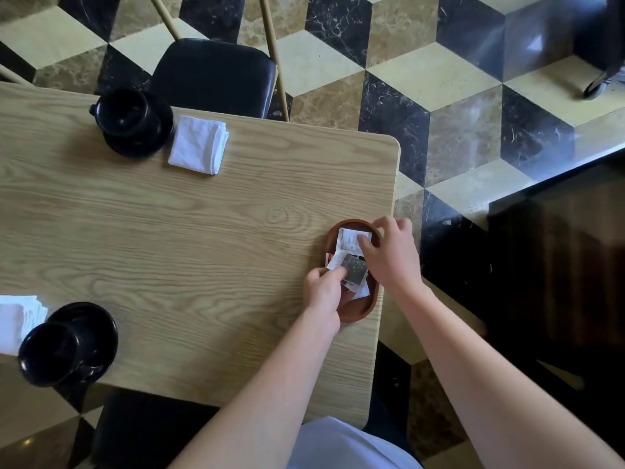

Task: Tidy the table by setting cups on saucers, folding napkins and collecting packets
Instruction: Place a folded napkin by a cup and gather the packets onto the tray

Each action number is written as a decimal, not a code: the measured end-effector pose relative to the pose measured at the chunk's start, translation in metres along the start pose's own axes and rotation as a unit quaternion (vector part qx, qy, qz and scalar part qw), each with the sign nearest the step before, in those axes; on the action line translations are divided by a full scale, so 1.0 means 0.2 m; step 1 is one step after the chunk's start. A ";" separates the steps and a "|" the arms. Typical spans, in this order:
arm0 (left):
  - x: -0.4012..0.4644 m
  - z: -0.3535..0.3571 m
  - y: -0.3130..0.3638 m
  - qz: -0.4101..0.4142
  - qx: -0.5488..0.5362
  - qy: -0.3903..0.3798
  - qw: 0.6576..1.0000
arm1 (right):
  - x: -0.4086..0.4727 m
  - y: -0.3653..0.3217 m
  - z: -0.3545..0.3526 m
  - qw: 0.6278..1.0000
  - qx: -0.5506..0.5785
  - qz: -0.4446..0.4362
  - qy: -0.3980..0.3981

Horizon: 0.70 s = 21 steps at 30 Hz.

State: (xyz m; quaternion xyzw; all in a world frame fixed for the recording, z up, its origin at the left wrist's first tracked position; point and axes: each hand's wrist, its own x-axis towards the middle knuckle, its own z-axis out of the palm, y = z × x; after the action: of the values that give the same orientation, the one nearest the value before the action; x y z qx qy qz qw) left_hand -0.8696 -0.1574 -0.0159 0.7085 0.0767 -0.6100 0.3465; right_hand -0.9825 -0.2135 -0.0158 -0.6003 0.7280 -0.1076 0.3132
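Field notes, left to right.

At 8 o'clock: black glazed cup on its black saucer (67, 343), white folded cloth napkin (17, 319) beside it at the frame edge. At 11 o'clock: second black cup on black saucer (133, 121), second white folded napkin (198, 144) just to its right. Both pairs look done, in my judgement.

At 4 o'clock on the pale wood-grain tabletop (169, 231): brown oval wooden tray (358, 314), long axis running 12-to-6, near the right edge, holding loose packets.

My left hand (323, 292) sits at the tray's 7 o'clock, fingers pinched on a grey dotted foil packet (353, 269) lying on the pile. My right hand (389, 253) comes from the 3 o'clock side, fingers curled, tips on a white printed paper packet (350, 239) at the tray's far end.

The packets lie straight ahead of both sets of fingers, inside the rim; left is nearer the grey one, right the white. I'd only need to settle them flat.
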 end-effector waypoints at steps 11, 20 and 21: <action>-0.04 0.00 0.03 0.105 0.105 -0.061 0.987 | -0.15 0.10 0.00 0.947 0.227 0.181 -0.138; 0.02 -0.03 0.03 0.192 0.322 0.004 0.927 | -0.12 0.11 0.06 0.962 0.166 0.199 -0.089; 0.02 -0.04 0.03 0.200 0.346 0.006 0.917 | -0.13 0.11 0.06 0.966 0.151 0.192 -0.084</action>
State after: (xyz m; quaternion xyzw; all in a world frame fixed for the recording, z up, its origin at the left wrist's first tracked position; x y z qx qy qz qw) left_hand -0.8596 -0.1579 -0.0174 0.7884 -0.2804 -0.5121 0.1937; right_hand -0.9906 -0.1808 -0.0282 -0.4022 0.7757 -0.1034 0.4752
